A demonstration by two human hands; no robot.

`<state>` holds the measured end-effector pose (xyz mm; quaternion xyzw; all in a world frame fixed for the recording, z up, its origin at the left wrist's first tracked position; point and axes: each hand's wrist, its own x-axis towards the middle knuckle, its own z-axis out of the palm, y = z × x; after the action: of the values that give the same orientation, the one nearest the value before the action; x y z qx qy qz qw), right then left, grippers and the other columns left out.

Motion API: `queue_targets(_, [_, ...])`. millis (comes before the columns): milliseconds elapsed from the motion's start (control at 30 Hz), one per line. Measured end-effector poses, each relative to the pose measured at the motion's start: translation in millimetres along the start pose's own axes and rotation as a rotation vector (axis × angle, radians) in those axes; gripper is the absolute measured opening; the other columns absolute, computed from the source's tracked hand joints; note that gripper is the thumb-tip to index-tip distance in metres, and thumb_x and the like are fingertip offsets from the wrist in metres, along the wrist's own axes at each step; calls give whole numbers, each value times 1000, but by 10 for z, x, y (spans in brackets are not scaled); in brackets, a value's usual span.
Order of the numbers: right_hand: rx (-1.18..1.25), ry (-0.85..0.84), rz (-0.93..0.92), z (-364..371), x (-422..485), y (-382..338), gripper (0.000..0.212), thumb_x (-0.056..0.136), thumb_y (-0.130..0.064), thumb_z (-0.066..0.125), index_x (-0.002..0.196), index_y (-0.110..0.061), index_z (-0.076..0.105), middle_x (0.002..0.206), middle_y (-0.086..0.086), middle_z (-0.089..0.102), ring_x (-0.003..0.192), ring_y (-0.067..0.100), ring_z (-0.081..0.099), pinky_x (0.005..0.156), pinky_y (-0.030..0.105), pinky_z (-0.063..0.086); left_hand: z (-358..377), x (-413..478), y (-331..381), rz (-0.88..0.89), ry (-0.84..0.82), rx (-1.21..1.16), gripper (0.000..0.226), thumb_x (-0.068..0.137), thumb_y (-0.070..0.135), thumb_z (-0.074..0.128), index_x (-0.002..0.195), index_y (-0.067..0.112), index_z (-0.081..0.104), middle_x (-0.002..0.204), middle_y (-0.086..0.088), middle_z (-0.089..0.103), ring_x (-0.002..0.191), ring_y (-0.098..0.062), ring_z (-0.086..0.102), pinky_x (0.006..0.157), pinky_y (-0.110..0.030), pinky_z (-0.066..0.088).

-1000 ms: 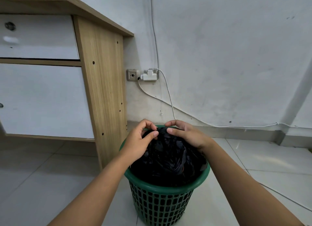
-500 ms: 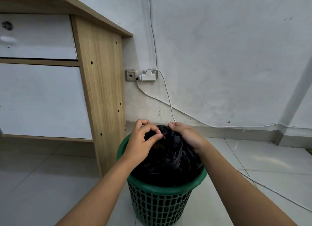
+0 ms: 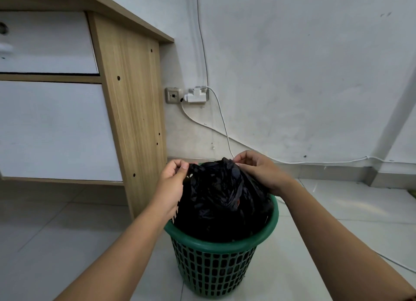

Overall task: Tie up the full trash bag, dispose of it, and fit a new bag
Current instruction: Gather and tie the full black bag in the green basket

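A black trash bag (image 3: 220, 201) bulges out of a green lattice-sided plastic bin (image 3: 216, 251) standing on the floor. My left hand (image 3: 172, 183) pinches a strip of the bag's edge at its upper left. My right hand (image 3: 258, 172) pinches the bag's edge at its upper right, beside a gathered peak of plastic. Both hands sit over the bin's far rim, which they and the bag hide. A small orange spot shows through a fold on the bag's right side.
A wooden desk side panel (image 3: 132, 111) with white drawer fronts stands close to the bin's left. A wall socket with a white adapter (image 3: 195, 95) and white cables (image 3: 222, 120) run behind the bin. White floor tiles (image 3: 337, 210) spread to the right.
Both hands have drawn apart while holding the bag's edges, and the top of the bag has risen higher above the bin's rim.
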<state>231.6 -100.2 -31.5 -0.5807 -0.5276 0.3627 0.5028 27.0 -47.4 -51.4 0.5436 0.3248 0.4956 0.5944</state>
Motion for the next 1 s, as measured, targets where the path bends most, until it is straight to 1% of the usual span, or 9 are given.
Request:
queue_targets(200, [-132,146,-24,-247,-69,154,19,83,3,64,77,-14,60,70,0,60,58,-1,58,58,9,44,-367,135,-42,-197,289,-157,16,99,10,38,94,8,53,90,-6,59,81,-14,57,74,-25,48])
queue_targets(300, [-127,252,-22,-211,-45,267,17,81,-1,68,76,-16,62,72,2,62,63,6,59,64,17,46,-333,77,-125,-187,310,-311,20,99,22,39,92,9,52,94,-8,59,88,-16,58,91,-32,49])
queue_targets(400, [25,325,13,-164,-7,227,14,81,-5,68,79,-16,60,73,4,61,64,14,56,61,21,46,-168,-41,-163,-233,143,-349,88,71,72,51,126,3,45,126,-13,56,121,-22,51,107,-36,38])
queue_targets(467, [81,338,14,-172,-3,190,13,82,-6,68,80,-15,59,72,3,60,58,10,56,54,17,46,-89,-93,-200,-248,36,-158,120,43,87,57,131,7,45,135,-6,51,124,-21,49,111,-38,33])
queue_targets(600, [207,183,68,-302,-40,156,25,80,2,67,99,-12,59,84,9,65,65,14,62,59,18,51,31,-33,-178,-136,96,-83,39,89,51,49,95,16,65,107,-7,67,99,-19,63,87,-35,51])
queue_targets(700, [40,33,147,-495,-115,196,33,77,11,64,106,-5,60,91,12,65,77,18,62,68,20,51,39,33,-106,-81,165,-169,37,101,29,31,80,12,56,91,-4,67,88,-19,62,70,-26,49])
queue_targets(833, [-157,118,146,-541,-145,274,14,76,-2,72,68,-7,61,60,2,60,59,16,55,60,22,48,31,57,-82,-138,127,-312,37,101,33,28,71,15,39,67,-3,73,63,-13,70,52,-19,53])
queue_targets(933, [183,122,101,-497,-125,249,26,67,-21,76,81,-5,59,73,8,64,74,24,58,72,29,52,88,43,-56,-175,60,-516,37,100,40,28,72,17,37,67,-6,61,68,-20,62,68,-29,52])
queue_targets(1000, [459,24,86,-460,-116,189,49,67,-31,70,103,2,61,99,13,72,92,27,67,80,29,57,115,28,-44,-165,22,-616,37,98,40,28,74,15,39,70,-5,45,70,-20,49,75,-30,44])
